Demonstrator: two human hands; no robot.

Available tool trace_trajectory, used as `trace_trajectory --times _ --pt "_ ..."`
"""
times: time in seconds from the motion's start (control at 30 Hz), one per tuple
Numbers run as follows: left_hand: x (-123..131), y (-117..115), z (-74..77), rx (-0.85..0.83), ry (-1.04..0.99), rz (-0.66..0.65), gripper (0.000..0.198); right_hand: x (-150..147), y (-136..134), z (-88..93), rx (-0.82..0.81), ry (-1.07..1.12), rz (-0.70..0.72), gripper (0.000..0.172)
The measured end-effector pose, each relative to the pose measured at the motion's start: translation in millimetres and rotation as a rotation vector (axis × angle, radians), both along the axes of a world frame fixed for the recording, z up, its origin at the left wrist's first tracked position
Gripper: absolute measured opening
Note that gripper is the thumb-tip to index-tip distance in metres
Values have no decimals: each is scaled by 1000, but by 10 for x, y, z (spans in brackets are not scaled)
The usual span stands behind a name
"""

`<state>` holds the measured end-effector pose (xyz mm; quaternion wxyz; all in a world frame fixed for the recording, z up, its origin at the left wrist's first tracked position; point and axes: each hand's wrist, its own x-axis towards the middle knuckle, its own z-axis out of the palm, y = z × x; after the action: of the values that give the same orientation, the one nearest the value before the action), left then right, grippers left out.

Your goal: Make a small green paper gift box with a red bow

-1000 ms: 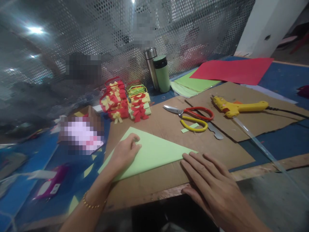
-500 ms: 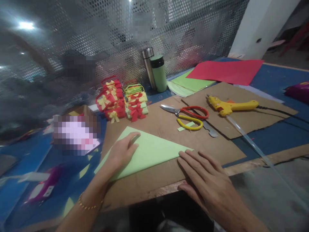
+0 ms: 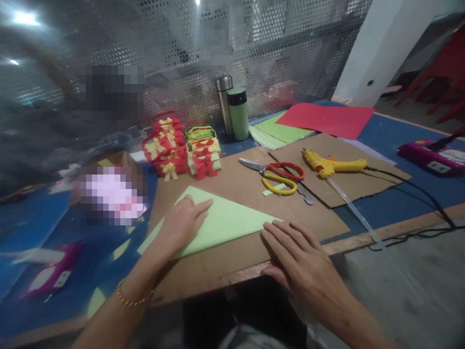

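A light green sheet of paper, folded into a triangle, lies flat on a brown cardboard sheet. My left hand rests on the paper's left part, fingers stretched out and pressing down. At the triangle's right corner my right hand lies flat, its fingertips on the folded edge and its thumb over the table's front edge. Neither hand grips anything. Behind the paper are scissors with one red and one yellow handle, lying beside a small green paper strip.
A yellow glue gun with a clear stick lies on more cardboard at right. Red bow-tied paper pieces and green ones stand at the back, near a green flask and a steel one. Purple power strips flank the cardboard.
The view has shifted slightly, bringing the right-hand power strip into sight. My left hand's fingers have moved a little over the paper; my right hand stays at the right corner.
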<state>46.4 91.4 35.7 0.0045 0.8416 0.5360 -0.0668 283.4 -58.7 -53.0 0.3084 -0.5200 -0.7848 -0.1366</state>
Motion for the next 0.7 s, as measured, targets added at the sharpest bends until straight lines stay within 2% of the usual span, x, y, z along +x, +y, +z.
trace_trajectory --times 0.17,0.27,0.33,0.4,0.5,0.57,0.7 --pt "17 -21 -17 -13 -17 -44 46 107 26 109 -20 -50 51 45" --pt "8 -22 -43 -14 -40 -88 46 174 137 324 0 9 84 35" --pt "-1 -17 -68 -2 -47 -114 46 152 316 528 3 61 120 27" --pt "-8 -12 -96 12 -54 -126 46 51 602 737 -84 108 175 25" --pt "-9 -10 -135 30 -71 -114 44 -222 1188 966 -399 123 189 24" --pt "-5 -17 -155 34 -80 -103 42 -441 1596 1031 -557 46 97 24" --pt "4 -51 -162 43 -102 -111 39 -862 2181 993 -608 -35 62 25"
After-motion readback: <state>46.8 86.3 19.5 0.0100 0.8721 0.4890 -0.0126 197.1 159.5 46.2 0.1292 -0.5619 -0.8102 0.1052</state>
